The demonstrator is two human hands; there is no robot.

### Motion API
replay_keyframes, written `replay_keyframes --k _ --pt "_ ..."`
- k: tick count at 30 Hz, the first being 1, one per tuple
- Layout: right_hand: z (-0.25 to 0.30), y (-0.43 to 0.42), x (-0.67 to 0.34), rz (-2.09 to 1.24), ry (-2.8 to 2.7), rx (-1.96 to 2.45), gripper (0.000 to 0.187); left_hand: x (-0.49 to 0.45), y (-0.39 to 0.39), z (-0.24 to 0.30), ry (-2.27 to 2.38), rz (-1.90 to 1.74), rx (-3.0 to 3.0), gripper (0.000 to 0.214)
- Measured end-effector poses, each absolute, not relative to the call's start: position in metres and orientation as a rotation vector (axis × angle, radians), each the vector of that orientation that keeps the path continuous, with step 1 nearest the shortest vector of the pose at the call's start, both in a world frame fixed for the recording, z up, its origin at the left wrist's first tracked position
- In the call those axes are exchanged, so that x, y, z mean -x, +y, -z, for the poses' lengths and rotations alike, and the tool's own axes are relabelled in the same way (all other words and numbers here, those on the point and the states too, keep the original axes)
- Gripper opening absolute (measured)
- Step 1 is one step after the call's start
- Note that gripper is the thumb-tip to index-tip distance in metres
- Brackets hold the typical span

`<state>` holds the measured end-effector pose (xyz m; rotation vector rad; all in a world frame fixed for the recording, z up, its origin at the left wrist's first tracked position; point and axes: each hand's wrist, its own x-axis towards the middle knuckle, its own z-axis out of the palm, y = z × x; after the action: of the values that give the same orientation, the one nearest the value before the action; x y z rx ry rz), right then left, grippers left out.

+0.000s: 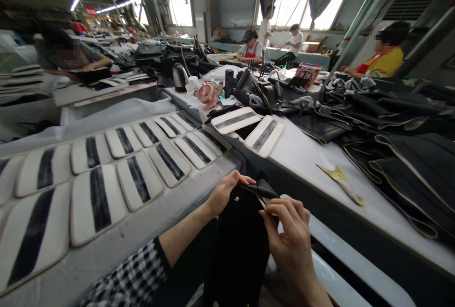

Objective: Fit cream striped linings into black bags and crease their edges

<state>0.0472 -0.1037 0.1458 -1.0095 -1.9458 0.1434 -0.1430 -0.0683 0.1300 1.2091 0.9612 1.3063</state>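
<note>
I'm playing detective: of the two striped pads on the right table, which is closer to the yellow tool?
The right pad; the other pad lies farther left, nearer the pink fan.

Long matte-black piece [240,245], rounded end uppermost, glossier flap [266,189] alongside.

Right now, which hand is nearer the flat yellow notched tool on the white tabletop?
Right. The right hand pinches the black flexible piece, below-left of the yellow tool in view; the left hand holds the piece farther left.
</note>
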Motion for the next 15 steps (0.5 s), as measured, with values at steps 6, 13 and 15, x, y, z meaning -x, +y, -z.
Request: replay_keyframes --k 6,13,15 --pt "-0.153 -0.093 -0.037 -0.027 -2.09 1.079 0.021 0.153 -0.06 -0.138 0.693 -1.114 -0.936 0.052" --pt "-0.144 -0.083 -0.037 -0.234 -1.991 1.043 0.007 0.167 -0.064 -0.131 0.589 -1.065 -0.886 0.05" --pt "-0.143 -0.08 -0.039 -0.356 -1.963 1.067 0.01 0.169 -0.063 -0.127 0.616 -1.094 -0.899 0.048"
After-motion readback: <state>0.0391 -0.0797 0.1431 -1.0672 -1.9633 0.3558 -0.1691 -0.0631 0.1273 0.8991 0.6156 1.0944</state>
